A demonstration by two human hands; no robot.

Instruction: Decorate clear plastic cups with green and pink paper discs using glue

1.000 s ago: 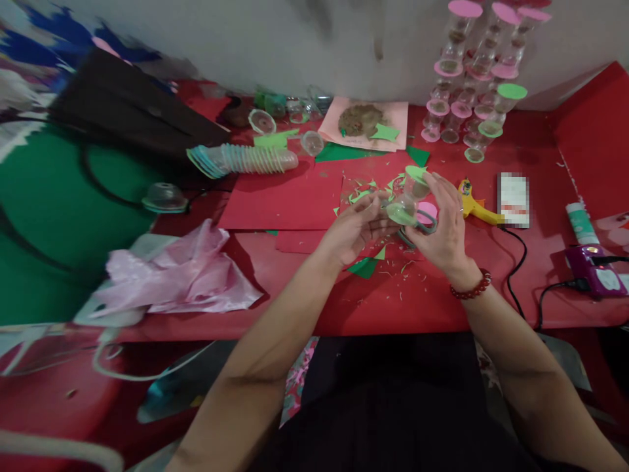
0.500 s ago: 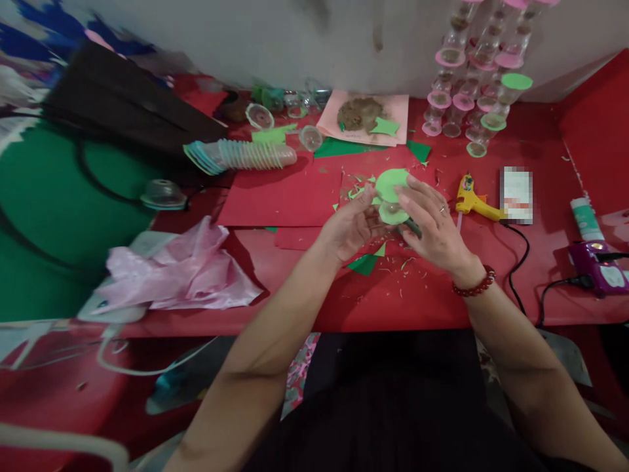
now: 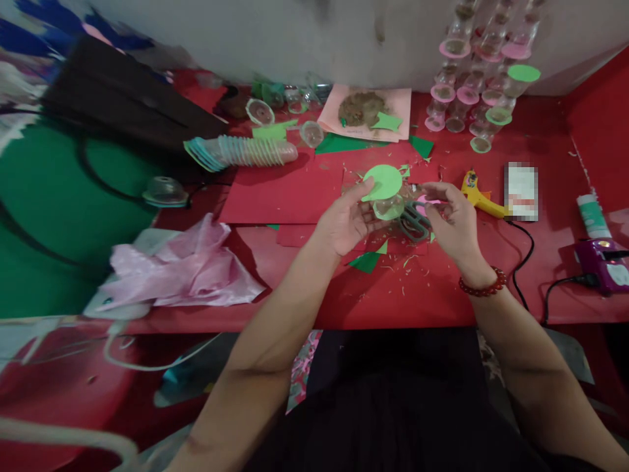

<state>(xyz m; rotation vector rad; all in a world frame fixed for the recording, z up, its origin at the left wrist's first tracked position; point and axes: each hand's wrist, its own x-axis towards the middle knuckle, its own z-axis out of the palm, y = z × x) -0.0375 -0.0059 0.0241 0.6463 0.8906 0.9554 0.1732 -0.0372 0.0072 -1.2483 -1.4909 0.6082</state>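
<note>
My left hand [image 3: 346, 219] is closed round the side of a small hourglass made of clear plastic cups [image 3: 389, 206]. A round light-green paper disc [image 3: 384, 182] covers its upper end, with my thumb resting on the disc's edge. My right hand [image 3: 453, 219] is away from the hourglass, thumb and forefinger apart, and holds nothing that I can see. Just left of its fingertips lies a pair of dark-handled scissors [image 3: 415, 223]. A bit of pink [image 3: 426, 204] shows between the thumb and forefinger, partly hidden.
A yellow glue gun [image 3: 484, 196] lies right of my hands. Stacked hourglasses [image 3: 455, 92] stand at the back right. Nested cups [image 3: 246, 154] lie at the left, behind pink cloth [image 3: 181, 265]. Brown sand [image 3: 361, 108] sits on pink paper. Paper scraps [image 3: 366, 261] litter the red table.
My right hand has let go of the hourglass and moved right, beside the scissors. The left hand keeps hold of the hourglass, and the green disc on it is more fully in view.
</note>
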